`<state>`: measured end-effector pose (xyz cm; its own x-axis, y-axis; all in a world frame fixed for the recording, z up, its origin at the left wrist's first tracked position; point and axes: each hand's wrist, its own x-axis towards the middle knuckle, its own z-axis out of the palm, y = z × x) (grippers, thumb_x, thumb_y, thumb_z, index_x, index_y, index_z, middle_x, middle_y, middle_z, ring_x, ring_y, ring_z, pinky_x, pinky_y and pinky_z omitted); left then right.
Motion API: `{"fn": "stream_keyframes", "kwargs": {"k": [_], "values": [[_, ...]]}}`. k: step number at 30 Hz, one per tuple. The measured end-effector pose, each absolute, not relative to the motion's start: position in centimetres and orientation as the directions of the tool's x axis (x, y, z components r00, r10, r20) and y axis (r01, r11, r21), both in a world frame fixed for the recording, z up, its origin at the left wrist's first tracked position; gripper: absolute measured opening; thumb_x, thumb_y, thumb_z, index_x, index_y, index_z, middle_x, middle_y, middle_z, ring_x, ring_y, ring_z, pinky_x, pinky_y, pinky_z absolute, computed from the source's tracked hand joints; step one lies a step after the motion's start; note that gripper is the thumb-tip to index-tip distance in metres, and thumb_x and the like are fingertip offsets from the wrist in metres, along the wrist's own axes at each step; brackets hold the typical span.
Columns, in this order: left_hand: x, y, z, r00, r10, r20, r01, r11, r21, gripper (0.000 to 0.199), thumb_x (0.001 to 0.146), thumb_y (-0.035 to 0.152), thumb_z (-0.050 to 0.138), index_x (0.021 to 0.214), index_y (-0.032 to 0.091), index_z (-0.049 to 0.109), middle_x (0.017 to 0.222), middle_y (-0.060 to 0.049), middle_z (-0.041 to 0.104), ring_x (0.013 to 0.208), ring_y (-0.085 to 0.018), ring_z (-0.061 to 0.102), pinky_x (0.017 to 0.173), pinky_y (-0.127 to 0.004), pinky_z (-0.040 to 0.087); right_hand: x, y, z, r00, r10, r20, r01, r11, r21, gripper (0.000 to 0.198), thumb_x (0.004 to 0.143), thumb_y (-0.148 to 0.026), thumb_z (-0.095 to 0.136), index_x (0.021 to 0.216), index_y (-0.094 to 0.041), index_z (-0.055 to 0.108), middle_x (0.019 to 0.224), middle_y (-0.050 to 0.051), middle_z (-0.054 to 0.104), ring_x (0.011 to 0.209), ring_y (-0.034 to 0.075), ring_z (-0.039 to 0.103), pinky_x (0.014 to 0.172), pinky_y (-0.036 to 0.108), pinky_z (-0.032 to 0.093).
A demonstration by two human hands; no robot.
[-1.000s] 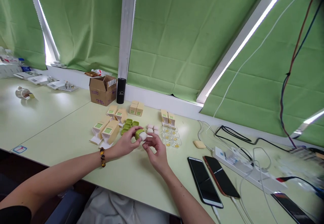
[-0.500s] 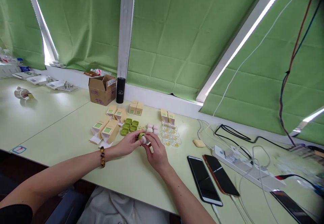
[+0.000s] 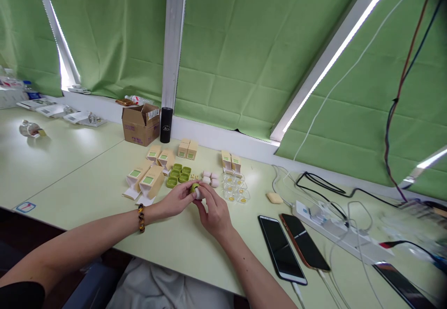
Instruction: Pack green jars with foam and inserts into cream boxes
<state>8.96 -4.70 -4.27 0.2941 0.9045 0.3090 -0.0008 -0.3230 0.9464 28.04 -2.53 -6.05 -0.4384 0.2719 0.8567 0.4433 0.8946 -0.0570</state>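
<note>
Amber and black beaded bracelet (image 3: 141, 218), short black sleeve (image 3: 23, 296), creased pale grey clothing (image 3: 167, 285)

Looking down from the head, behind and above left hand (image 3: 178, 199) and right hand (image 3: 215, 211). Facing across the table (image 3: 185, 244) toward green curtains (image 3: 258, 48).

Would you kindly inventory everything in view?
Small rounded piece: one, green and white, centre
Square plastic cups: about five, green, centre
Rounded blocks: about four, pale pink, centre
Transparent cups: about six, clear, centre
Cardboard boxes: eight, beige, centre
Large carton: one, brown, back
Cylindrical tumbler: one, black, back
Shallow trays: several, white, left
Phones: three, dark, right
Power strip: one, white, right
Cables: several, mixed, right
Curtains: several, green, back
Tabletop: one, pale, beneath
Left hand, right hand: two, holding the piece
</note>
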Motion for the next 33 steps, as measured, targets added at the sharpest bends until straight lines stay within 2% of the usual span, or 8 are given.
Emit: {"fn": "stream_keyframes", "kwargs": {"k": [6, 15, 21, 29, 33], "values": [[9.0, -4.9, -4.4, 0.281, 0.913, 0.295, -0.018, -0.303, 0.953, 0.062, 0.097, 0.046, 0.068, 0.151, 0.019, 0.056, 0.145, -0.017, 0.063, 0.132, -0.03, 0.059, 0.116, -0.047, 0.048, 28.0, -2.7, -5.8, -0.432, 0.24, 0.869, 0.498, 0.867, 0.008, 0.044, 0.102, -0.016, 0.059, 0.146, -0.017, 0.056, 0.131, 0.018, 0.073, 0.12, 0.026, 0.073, 0.094, 0.038, 0.067], [9.0, -4.8, -4.6, 0.269, 0.905, 0.329, -0.002, -0.341, 0.94, 0.053, 0.099, 0.042, 0.064, 0.145, 0.016, 0.06, 0.135, -0.016, 0.068, 0.124, -0.028, 0.063, 0.111, -0.045, 0.051, 27.9, -3.0, -5.3, -0.46, 0.198, 0.866, 0.539, 0.837, 0.095, 0.048, 0.102, -0.014, 0.059, 0.15, -0.016, 0.055, 0.131, 0.017, 0.075, 0.112, 0.024, 0.078, 0.08, 0.03, 0.067], [9.6, -4.8, -4.6, 0.222, 0.894, 0.389, -0.011, -0.397, 0.918, 0.046, 0.1, 0.04, 0.062, 0.138, 0.015, 0.065, 0.124, -0.014, 0.072, 0.111, -0.024, 0.067, 0.102, -0.039, 0.056, 27.8, -3.1, -5.3, -0.488, 0.21, 0.847, 0.513, 0.855, 0.084, 0.053, 0.104, -0.014, 0.055, 0.156, -0.018, 0.049, 0.138, 0.019, 0.071, 0.118, 0.028, 0.076, 0.086, 0.037, 0.068], [9.8, -4.5, -6.3, 0.131, 0.902, 0.412, 0.01, -0.416, 0.909, 0.049, 0.097, 0.035, 0.065, 0.142, 0.017, 0.063, 0.123, -0.013, 0.072, 0.115, -0.026, 0.066, 0.104, -0.041, 0.056, 27.7, -3.0, -5.2, -0.486, 0.154, 0.86, 0.485, 0.867, 0.119, 0.058, 0.101, -0.008, 0.055, 0.158, -0.015, 0.046, 0.138, 0.022, 0.07, 0.119, 0.031, 0.075, 0.088, 0.041, 0.069], [9.8, -4.8, -6.2, 0.127, 0.905, 0.406, -0.028, -0.405, 0.914, 0.051, 0.097, 0.037, 0.066, 0.144, 0.017, 0.061, 0.13, -0.015, 0.07, 0.123, -0.028, 0.064, 0.109, -0.045, 0.053, 27.8, -2.8, -5.3, -0.487, 0.136, 0.863, 0.479, 0.868, 0.134, 0.06, 0.1, -0.008, 0.055, 0.159, -0.014, 0.044, 0.137, 0.023, 0.07, 0.12, 0.031, 0.074, 0.089, 0.042, 0.069]]}}
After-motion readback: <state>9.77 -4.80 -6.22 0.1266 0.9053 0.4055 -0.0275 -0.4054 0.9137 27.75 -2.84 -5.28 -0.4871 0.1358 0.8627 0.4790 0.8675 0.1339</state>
